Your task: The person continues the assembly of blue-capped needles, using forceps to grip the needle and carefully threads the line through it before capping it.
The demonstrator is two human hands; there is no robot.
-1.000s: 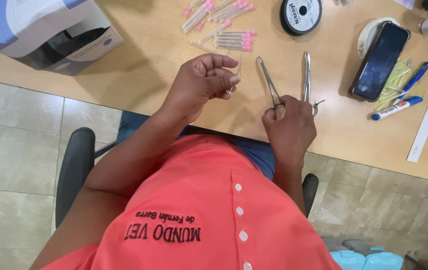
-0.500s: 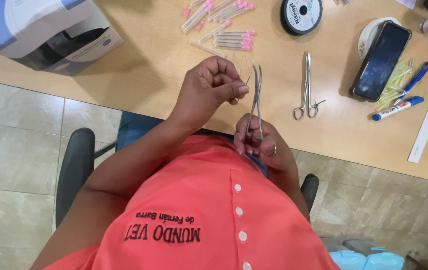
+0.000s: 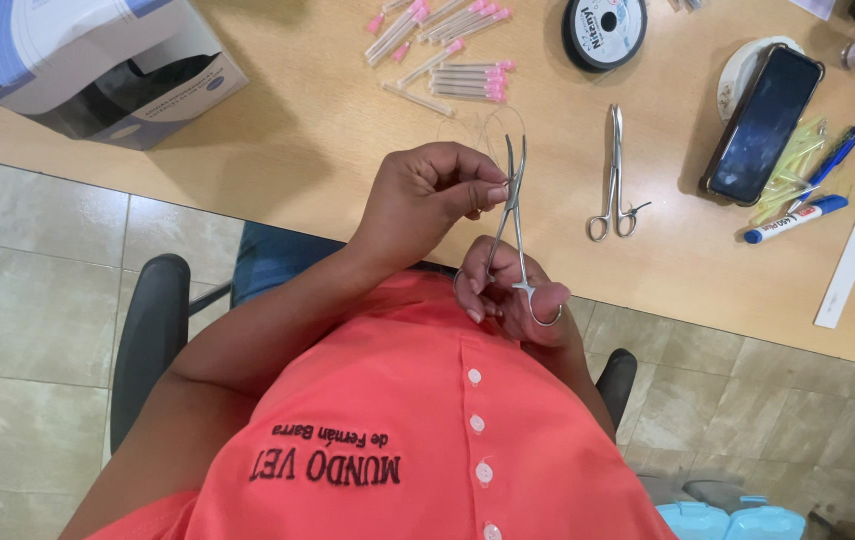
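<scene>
In my right hand [image 3: 513,295] I hold a pair of slim steel forceps [image 3: 518,225], my fingers through the ring handles, one ring showing at my thumb. The tool stands nearly upright in the view, handles low near my coral shirt, its narrow tips pointing away from me over the edge of the wooden surface [image 3: 308,170]. The jaws look closed at the tip. My left hand [image 3: 428,200] is curled, thumb and forefinger pinched right against the shaft just below the tips. A thin, pale thread [image 3: 483,125] loops faintly above the tips
</scene>
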